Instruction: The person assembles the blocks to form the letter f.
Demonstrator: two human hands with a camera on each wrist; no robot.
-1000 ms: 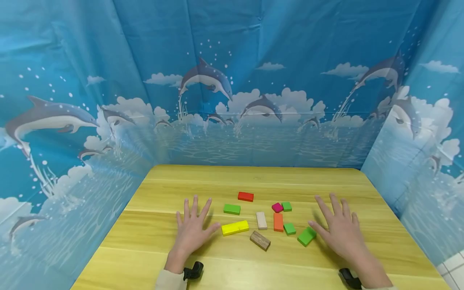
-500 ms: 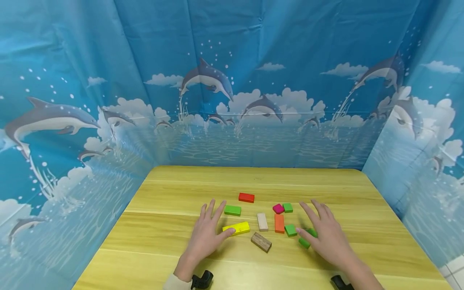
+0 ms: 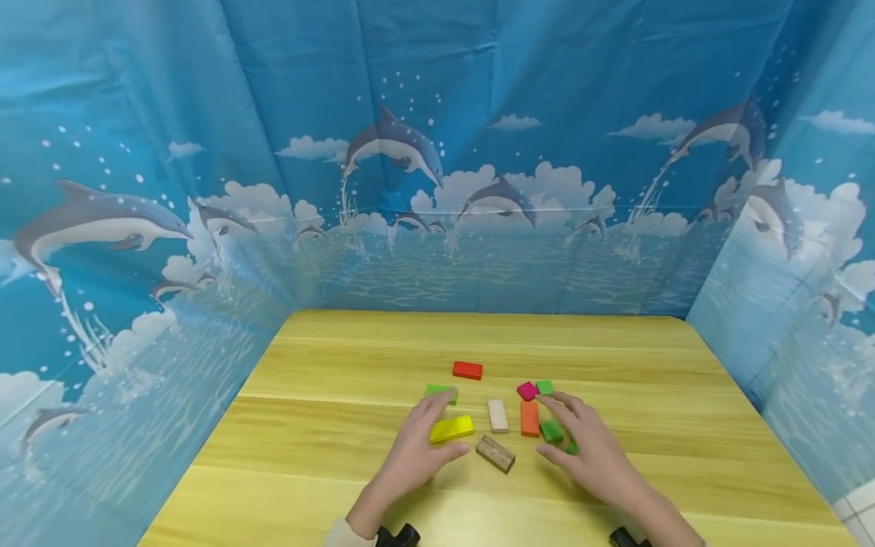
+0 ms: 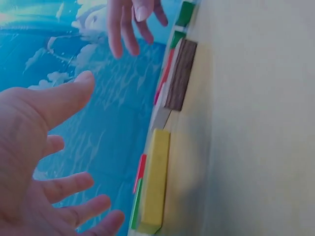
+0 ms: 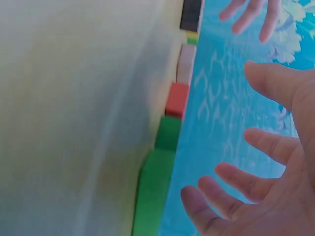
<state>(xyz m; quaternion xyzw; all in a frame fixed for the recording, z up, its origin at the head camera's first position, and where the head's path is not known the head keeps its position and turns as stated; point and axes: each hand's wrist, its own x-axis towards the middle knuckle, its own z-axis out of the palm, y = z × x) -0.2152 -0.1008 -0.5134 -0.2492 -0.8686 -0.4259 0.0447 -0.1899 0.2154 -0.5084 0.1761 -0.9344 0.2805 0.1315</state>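
Above the table, my left hand (image 3: 413, 456) hovers beside a yellow block (image 3: 452, 429), its fingers spread and holding nothing. Its fingertips partly cover a green block (image 3: 437, 390) in the head view. My right hand (image 3: 591, 456), also with nothing in it, hangs over the right side of the group. Under it a larger green block (image 5: 155, 191) is mostly hidden from the head camera, next to a small green block (image 3: 551, 432). Between the hands lie a brown wood-grain block (image 3: 495, 453), a whitish block (image 3: 497, 416) and an orange block (image 3: 529, 419).
Farther back on the wooden table (image 3: 287, 456) lie a red block (image 3: 468, 371), a magenta block (image 3: 526, 390) and another small green block (image 3: 544, 387). A blue dolphin-print curtain (image 3: 410, 266) hangs behind the table and along both sides.
Both hands have moved inward toward each other over the blocks, the left rightward and the right leftward. Their fingers, widely spread before, are now more bent. The blocks lie as before.
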